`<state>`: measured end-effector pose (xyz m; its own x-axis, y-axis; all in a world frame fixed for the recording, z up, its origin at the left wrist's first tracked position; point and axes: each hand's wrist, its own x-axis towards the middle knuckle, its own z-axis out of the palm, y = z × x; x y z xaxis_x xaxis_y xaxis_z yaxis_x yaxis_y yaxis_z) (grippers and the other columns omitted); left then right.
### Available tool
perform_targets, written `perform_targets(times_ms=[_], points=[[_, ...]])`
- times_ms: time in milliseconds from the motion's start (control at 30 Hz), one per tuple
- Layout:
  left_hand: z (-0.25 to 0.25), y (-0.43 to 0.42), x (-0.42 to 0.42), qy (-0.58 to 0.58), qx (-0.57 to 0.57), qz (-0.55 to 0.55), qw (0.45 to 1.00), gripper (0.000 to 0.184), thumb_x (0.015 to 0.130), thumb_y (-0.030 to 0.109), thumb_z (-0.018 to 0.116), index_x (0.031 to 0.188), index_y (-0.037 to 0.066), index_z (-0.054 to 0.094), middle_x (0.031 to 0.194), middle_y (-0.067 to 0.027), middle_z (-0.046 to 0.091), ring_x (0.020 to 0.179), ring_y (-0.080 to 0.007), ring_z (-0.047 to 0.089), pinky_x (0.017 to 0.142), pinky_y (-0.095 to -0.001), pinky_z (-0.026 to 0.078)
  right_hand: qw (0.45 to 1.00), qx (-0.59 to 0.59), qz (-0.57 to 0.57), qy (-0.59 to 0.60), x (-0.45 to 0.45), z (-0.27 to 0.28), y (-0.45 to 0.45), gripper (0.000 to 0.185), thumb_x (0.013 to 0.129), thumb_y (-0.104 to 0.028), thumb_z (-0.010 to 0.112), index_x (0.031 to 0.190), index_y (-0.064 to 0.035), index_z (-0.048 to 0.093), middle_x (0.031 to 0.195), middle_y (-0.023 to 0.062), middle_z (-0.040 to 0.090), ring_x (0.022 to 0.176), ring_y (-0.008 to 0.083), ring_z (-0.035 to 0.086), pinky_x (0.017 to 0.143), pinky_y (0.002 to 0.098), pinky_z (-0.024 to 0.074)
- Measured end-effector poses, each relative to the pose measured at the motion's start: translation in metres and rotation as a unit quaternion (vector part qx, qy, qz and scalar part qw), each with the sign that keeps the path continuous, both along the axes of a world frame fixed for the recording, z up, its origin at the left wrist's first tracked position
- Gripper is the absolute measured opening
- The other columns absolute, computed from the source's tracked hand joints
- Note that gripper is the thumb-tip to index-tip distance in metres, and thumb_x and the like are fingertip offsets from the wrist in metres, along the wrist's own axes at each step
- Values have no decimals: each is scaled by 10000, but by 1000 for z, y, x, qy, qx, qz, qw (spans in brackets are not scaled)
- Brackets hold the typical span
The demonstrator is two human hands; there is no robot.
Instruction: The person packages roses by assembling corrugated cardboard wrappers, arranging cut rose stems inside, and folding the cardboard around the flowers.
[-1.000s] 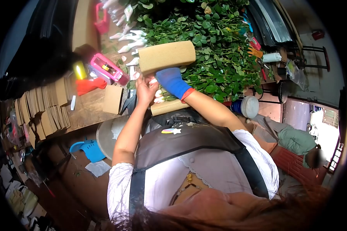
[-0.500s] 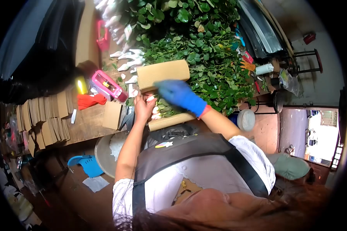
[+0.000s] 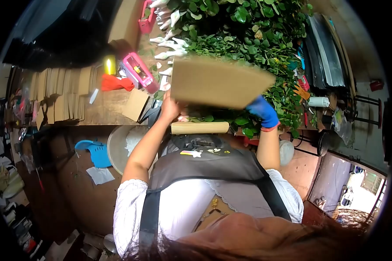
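A blurred sheet of corrugated cardboard (image 3: 220,82) stretches in front of me over the leafy stems. My left hand (image 3: 170,108), bare, is closed at its lower left corner, the fingertips partly hidden. My right hand (image 3: 264,112), in a blue glove with a red cuff, grips near the sheet's lower right corner; some fingers are hidden. Below lies a curled strip of ribbed cardboard (image 3: 199,127) along the table edge. Whether it joins the sheet, I cannot tell. Between the two show green leaves (image 3: 209,118) and pale flower heads (image 3: 183,118) beside my left hand.
Leafy stems (image 3: 248,48) pile up at the back, with white-wrapped flower heads (image 3: 172,48) on their left. At left are a pink-framed tool (image 3: 140,71), red cloth (image 3: 117,82), a yellow roll (image 3: 110,65) and stacked cardboard pieces (image 3: 65,93). A blue stool (image 3: 93,152) stands below.
The cardboard sheet has opened out to the right and now reaches farther across the stems. My gloved right hand has moved right, to its corner. My left hand stays by the flower heads.
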<state>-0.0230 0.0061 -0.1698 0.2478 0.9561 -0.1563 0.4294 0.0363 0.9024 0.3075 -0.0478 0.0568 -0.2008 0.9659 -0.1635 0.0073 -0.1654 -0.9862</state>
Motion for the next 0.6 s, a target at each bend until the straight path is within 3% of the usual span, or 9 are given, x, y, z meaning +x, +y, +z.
perform_targets(times_ms=[33,67,100,167,200,300,367,467,600], points=[[0,1,-3,1,20,-10,1000,504,839,293,711,1280,77,596,1339,-204,508,1233,-380,488,1036,-431,423,998,-39,39,-28,-6,-11,0,404,894,-85,634,1294,-35,616,1241,97,659,1103,174,615,994,361,483],[1,3,-8,-3,38,-25,999,543,862,299,682,1339,73,556,1392,-227,470,1270,-390,465,1064,-435,403,927,152,270,-210,-9,-22,23,494,911,-154,663,1376,-35,546,1235,106,657,1065,174,629,944,334,511],[14,6,-16,-5,51,-55,997,582,886,305,653,1399,68,516,1446,-250,432,1308,-400,442,1091,-440,383,974,-65,149,-157,-36,-29,13,531,910,-207,670,1396,-44,531,1200,123,670,1017,172,651,880,298,532],[46,18,-37,-53,40,-196,978,542,905,252,638,1405,73,530,1480,-258,396,1349,-396,403,1110,-464,356,916,-107,209,-325,-64,-18,16,671,829,-326,740,1410,-71,523,1142,154,687,953,223,676,824,331,550],[55,22,-51,-16,123,-210,970,383,901,201,658,1262,73,643,1331,-200,579,1199,-370,554,1008,-412,456,850,62,282,-442,-63,-49,17,740,838,-369,702,1468,-77,447,1161,183,679,951,292,686,823,393,542],[137,27,-61,355,80,-301,881,252,888,295,685,940,50,707,994,-85,724,826,-309,685,725,-431,552,730,83,360,-575,-84,-67,17,799,856,-430,647,1514,-82,356,1100,201,690,938,353,685,812,436,527],[155,20,-37,300,151,-344,877,325,882,341,688,1050,62,696,1104,-129,698,946,-323,674,808,-434,542,679,50,388,-621,-93,-67,20,809,861,-464,643,1519,-106,337,1028,192,706,900,352,694,784,437,533],[132,11,-6,135,388,-353,841,614,889,486,635,1367,108,561,1404,-219,534,1262,-378,536,1038,-476,434,661,58,393,-637,-99,-68,21,771,856,-451,652,1480,-77,397,987,185,716,894,365,691,793,452,526],[100,7,2,220,337,-379,834,801,901,596,533,1545,158,345,1573,-229,320,1430,-393,333,1158,-516,268,780,49,395,-482,-85,-39,26,721,872,-495,654,1422,-59,489,1108,204,696,1000,351,684,886,441,525]])
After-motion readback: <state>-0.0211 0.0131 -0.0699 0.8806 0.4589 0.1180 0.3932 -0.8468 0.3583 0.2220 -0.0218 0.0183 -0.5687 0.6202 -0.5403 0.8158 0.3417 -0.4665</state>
